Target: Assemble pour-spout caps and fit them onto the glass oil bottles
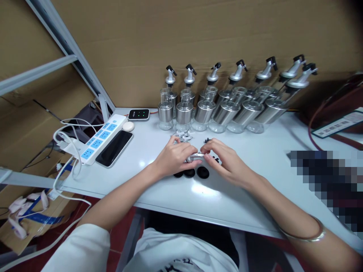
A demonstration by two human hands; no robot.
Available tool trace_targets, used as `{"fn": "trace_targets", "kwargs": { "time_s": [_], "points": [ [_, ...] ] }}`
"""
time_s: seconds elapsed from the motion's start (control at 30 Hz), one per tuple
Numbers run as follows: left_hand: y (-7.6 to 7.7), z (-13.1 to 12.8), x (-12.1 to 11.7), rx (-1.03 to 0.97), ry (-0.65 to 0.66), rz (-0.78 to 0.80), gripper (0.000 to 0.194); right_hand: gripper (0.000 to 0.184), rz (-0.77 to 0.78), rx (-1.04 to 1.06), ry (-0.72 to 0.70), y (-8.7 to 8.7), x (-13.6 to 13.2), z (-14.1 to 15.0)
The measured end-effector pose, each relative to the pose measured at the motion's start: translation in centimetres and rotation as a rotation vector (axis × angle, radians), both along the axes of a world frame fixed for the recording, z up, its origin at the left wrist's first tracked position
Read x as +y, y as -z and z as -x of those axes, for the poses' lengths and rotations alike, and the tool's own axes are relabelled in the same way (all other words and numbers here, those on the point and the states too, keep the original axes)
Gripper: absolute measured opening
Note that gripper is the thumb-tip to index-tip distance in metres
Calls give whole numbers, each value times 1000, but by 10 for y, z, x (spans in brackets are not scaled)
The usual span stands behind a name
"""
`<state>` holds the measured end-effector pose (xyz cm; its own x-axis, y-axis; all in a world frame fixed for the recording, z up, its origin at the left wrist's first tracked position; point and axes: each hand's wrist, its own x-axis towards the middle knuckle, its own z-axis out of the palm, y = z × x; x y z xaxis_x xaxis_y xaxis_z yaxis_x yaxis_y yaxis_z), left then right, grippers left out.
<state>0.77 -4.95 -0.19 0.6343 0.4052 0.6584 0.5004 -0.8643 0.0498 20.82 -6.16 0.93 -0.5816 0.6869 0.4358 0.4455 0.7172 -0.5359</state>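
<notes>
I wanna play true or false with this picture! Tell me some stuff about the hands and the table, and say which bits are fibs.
1. The left hand holds a silvery piece. True.
2. The right hand is far away from that silvery piece. False: it is right at the piece too.
3. Round black pieces lie on the table near the hands. True.
4. A book lies off to the left of the hands. False: a phone lies there, beside a power strip.
5. Bottles stand beyond the hands. True.
</notes>
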Motion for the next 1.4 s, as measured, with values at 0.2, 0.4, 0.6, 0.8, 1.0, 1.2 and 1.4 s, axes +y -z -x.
{"fn": "trace_targets", "kwargs": {
  "time_s": [0.2,0.4,0.6,0.8,1.0,1.2,1.4],
  "points": [
    [-1,1,1,3,-24,-16,28,16,-25,27,18,2,2,-1],
    [0,0,1,-47,-29,-20,26,23,-71,34,-23,0,-1,1],
    [-5,7,4,-88,-72,-55,25,32,178,111,111,-6,7,-11],
    [-4,12,7,-73,-121,-38,24,38,504,180,187,-7,26,-43],
    [-3,11,7,-38,-135,28,26,45,638,-147,150,-10,30,-55],
    [-2,13,8,-34,-147,38,29,45,561,-450,212,-1,34,-57],
    [-2,12,9,-55,-121,14,29,32,603,-435,169,2,32,-55]
  ]
}}
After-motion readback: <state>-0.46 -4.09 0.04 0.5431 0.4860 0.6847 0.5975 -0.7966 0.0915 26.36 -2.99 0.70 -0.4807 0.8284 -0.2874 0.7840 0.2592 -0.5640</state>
